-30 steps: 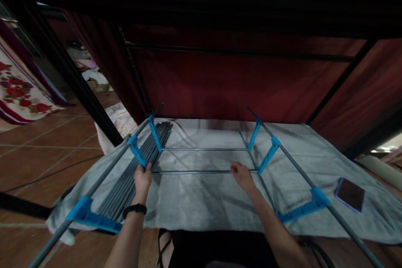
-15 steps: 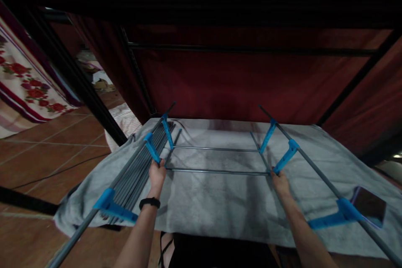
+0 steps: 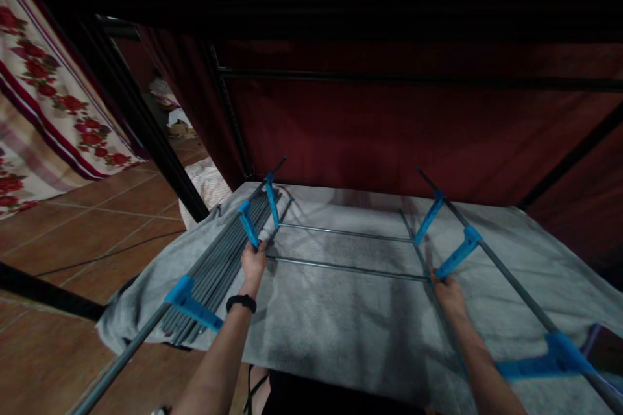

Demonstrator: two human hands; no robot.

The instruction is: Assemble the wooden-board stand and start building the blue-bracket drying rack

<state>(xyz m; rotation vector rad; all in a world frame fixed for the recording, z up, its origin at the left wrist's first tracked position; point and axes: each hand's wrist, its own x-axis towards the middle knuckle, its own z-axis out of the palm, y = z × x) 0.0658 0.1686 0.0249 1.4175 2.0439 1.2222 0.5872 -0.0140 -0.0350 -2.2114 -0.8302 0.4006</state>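
A rack frame of grey metal tubes and blue plastic brackets stands over the bed. My left hand [image 3: 253, 267], with a black wristband, is closed round the lower end of a left blue bracket [image 3: 249, 225]. On the other side my right hand [image 3: 448, 295] grips the lower end of a right blue bracket [image 3: 458, 253]. Between the hands a thin crossbar [image 3: 345, 267] joins the two sides, and a second crossbar [image 3: 345, 231] runs parallel behind it. Long side tubes [image 3: 511, 282] pass through the brackets' outer ends. The fingertips are partly hidden.
A bundle of loose grey tubes [image 3: 221, 279] lies at the left on the grey blanket [image 3: 331, 324]. A phone [image 3: 608, 353] rests at the right edge. Black bed posts [image 3: 165, 149] and a dark red curtain [image 3: 341, 130] enclose the space. A floral cloth [image 3: 73, 104] hangs at left.
The view has turned slightly left, so the frame and both hands appear shifted to the right. Both hands keep their hold on the brackets.
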